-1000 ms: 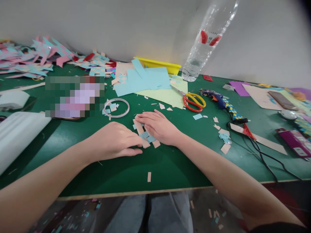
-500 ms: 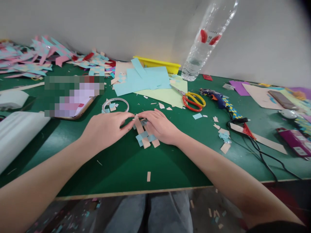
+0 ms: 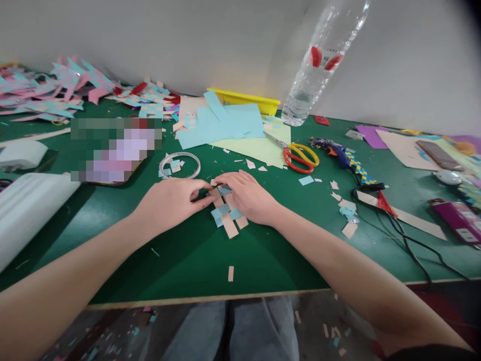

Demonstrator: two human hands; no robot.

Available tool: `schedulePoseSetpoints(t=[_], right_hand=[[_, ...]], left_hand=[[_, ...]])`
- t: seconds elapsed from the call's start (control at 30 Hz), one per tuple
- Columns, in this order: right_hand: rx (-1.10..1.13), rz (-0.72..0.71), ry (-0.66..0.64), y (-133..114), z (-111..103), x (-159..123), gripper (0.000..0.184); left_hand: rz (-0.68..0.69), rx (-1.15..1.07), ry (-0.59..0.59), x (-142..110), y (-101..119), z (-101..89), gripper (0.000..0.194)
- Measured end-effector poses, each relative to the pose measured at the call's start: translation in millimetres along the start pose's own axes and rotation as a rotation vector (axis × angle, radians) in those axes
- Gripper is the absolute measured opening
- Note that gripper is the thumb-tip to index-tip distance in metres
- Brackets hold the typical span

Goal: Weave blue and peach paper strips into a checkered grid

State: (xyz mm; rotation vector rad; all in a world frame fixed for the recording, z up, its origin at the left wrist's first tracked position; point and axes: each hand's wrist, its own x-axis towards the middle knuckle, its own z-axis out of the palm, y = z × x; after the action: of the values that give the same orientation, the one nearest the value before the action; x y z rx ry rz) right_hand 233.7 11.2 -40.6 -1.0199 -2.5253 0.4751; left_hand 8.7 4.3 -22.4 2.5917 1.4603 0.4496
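A small woven piece of beige and light-blue paper strips (image 3: pixel 227 215) lies on the green table (image 3: pixel 195 260) in front of me. My left hand (image 3: pixel 173 200) pinches a beige strip at the piece's upper left edge with thumb and forefinger. Flat over the weave's right side rests my right hand (image 3: pixel 250 196), its fingers stretched toward the left hand, their tips almost touching. The lower ends of two beige strips stick out below both hands.
A tape ring (image 3: pixel 180 165), red-and-yellow scissors (image 3: pixel 300 156), blue and pale green sheets (image 3: pixel 221 125), a yellow tray (image 3: pixel 244 100) and a clear bottle (image 3: pixel 319 65) lie behind. A glue gun (image 3: pixel 336 150) with black cable is at right. Woven pieces pile far left (image 3: pixel 56 90). A white roll (image 3: pixel 30 210) lies left.
My left hand moved from the lower left of the weave up to its top edge and now pinches a strip, which has slid downward. My right hand stayed put.
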Motion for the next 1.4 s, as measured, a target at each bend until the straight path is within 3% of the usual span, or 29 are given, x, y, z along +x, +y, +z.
schedulePoseSetpoints(t=[0.47, 0.6, 0.87, 1.07, 1.23, 1.4], right_hand=[[-0.006, -0.009, -0.002, 1.0, 0.2, -0.3, 0.043], [0.011, -0.009, 0.017, 0.2, -1.3, -0.8, 0.044], [0.087, -0.004, 0.077, -1.5, -6.3, -0.6, 0.038], [0.138, 0.016, 0.218, -1.3, -8.3, -2.7, 0.036], [0.187, 0.024, 0.428, -3.6, -18.2, -7.4, 0.036], [0.244, 0.041, 0.540, -1.9, -35.3, -8.9, 0.035]], left_hand=[[0.077, -0.015, 0.000, -2.9, 2.3, -4.6, 0.048], [0.174, -0.033, -0.025, -5.5, 3.0, -4.8, 0.056], [0.226, -0.024, -0.134, -3.6, 0.9, -4.9, 0.039], [0.237, -0.019, -0.126, -1.6, 0.2, -7.6, 0.031], [0.259, -0.021, -0.069, -2.1, 2.3, -9.2, 0.043], [0.294, -0.041, 0.020, -0.2, 4.4, -10.7, 0.048]])
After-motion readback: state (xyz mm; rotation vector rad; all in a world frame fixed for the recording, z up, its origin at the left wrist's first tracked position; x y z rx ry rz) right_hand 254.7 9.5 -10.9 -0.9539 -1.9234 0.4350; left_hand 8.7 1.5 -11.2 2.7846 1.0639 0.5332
